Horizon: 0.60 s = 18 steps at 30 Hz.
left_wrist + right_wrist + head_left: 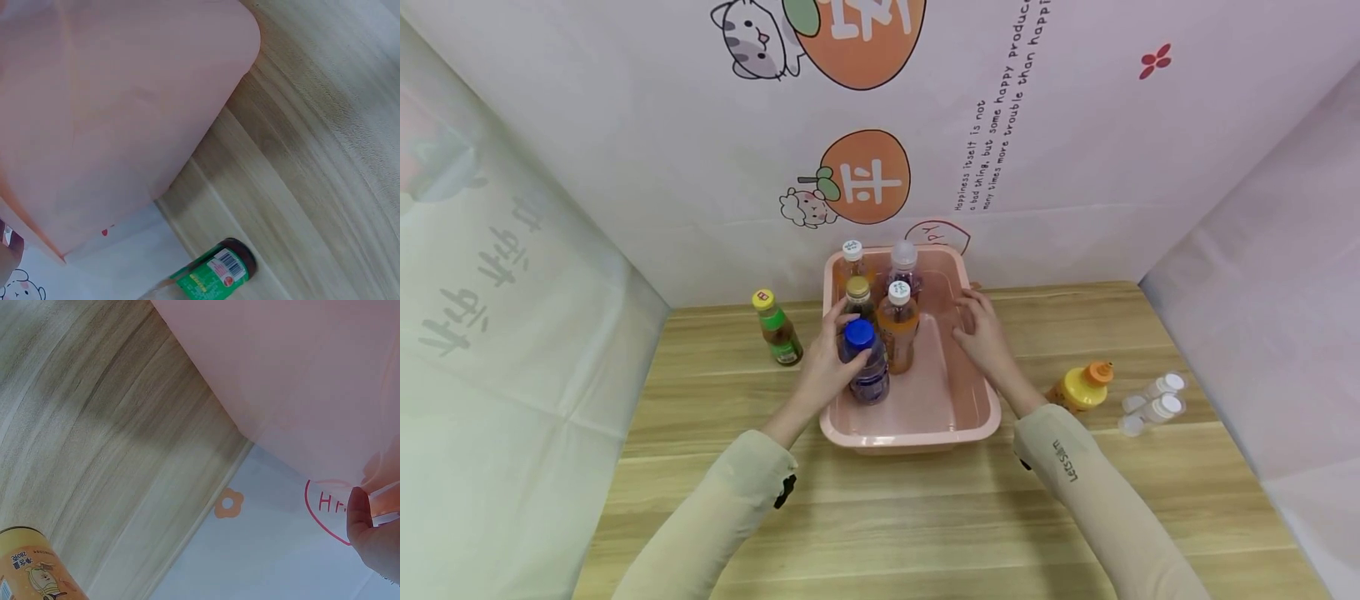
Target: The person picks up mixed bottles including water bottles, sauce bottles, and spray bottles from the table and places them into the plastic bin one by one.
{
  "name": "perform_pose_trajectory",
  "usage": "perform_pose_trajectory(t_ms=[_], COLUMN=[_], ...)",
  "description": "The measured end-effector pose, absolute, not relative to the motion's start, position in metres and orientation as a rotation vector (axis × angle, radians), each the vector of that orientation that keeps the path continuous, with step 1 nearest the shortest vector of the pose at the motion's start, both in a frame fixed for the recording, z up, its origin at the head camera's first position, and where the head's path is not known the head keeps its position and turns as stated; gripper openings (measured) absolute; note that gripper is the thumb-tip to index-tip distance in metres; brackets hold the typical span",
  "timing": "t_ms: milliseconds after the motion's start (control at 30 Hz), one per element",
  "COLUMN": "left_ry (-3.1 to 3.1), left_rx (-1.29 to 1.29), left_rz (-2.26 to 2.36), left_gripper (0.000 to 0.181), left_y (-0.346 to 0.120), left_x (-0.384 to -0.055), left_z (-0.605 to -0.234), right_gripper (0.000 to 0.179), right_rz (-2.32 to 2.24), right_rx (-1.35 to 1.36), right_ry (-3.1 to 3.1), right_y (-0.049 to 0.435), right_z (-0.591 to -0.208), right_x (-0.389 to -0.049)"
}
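A pink plastic basin [936,367] stands on the table against the wall. Inside its left half is a clear bottle with a blue cap [860,333]; my left hand [826,367] holds it, thumb on the near side and fingers behind. Right beside it stand a gold-capped bottle [858,289] and an orange-drink bottle with a white cap [899,321]. Farther back are another white-capped bottle [852,252] and a clear-capped bottle [905,257]. My right hand [988,340] grips the basin's right rim, the thumb on its inner side. The right wrist view shows fingertips [359,509] at that rim.
Left of the basin stands a green-labelled sauce bottle [778,329] with a yellow cap. On the right are a yellow squeeze bottle [1081,388] with an orange nozzle and small white-capped containers [1159,408]. A printed cloth wall [1037,242] borders the table's back edge.
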<state>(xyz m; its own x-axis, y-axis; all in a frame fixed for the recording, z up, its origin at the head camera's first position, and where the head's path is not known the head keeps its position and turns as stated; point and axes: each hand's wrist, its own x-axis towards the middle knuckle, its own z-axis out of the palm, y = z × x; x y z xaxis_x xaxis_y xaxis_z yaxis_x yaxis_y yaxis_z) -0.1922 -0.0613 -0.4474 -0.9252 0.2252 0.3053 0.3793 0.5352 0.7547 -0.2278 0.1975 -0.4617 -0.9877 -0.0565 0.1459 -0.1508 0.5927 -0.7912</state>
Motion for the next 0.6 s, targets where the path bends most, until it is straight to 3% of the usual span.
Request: perform_pose_trajectory(t_ms=[600], left_ry=[-2.584], left_rx=[-0.525], left_rz=[-1.385], left_gripper=[0.081], left_y=[-0.0547], left_x=[-0.1969], left_z=[-0.4476], right_gripper=[0.047], right_rz=[1.376], right_rx=[0.163], right_ry=[-2.705], right_y=[0.1984], right_z=[-0.4641], right_x=[-0.2283])
